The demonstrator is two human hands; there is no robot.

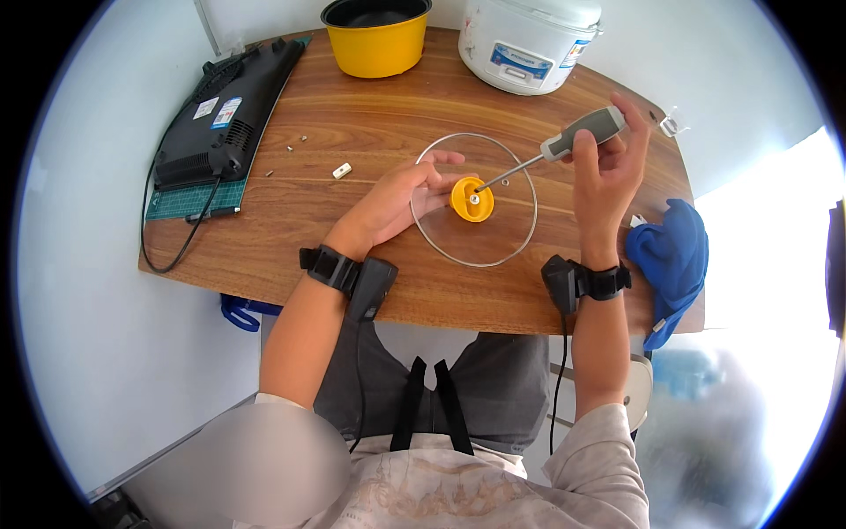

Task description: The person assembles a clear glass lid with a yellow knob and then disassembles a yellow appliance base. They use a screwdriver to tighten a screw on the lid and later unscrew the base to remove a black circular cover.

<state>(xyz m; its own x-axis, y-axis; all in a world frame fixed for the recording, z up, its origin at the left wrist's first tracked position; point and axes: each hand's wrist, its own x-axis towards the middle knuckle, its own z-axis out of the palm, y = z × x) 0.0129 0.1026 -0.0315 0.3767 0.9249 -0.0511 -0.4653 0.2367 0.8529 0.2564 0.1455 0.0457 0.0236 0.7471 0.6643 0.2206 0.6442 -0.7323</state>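
Note:
A round glass lid (493, 242) with a metal rim lies over the wooden table in front of me. At its middle is a yellow knob (472, 210) with a small metal piece in its centre. My left hand (397, 201) is closed around the lid's left side, its fingers reaching over and under the glass beside the knob. My right hand (608, 181) holds a screwdriver (586, 134) by its grey handle, fingers wrapped around the grip. The shaft slants down to the left, its tip at the knob; whether it sits in a screw I cannot make out.
A black appliance (238, 119) with a cord lies on a green cutting mat (189, 201) at left. A yellow pot (376, 46) and a white rice cooker (476, 48) stand behind. A small white block (342, 170), several tiny parts (304, 137) and a blue cloth (674, 256) lie about.

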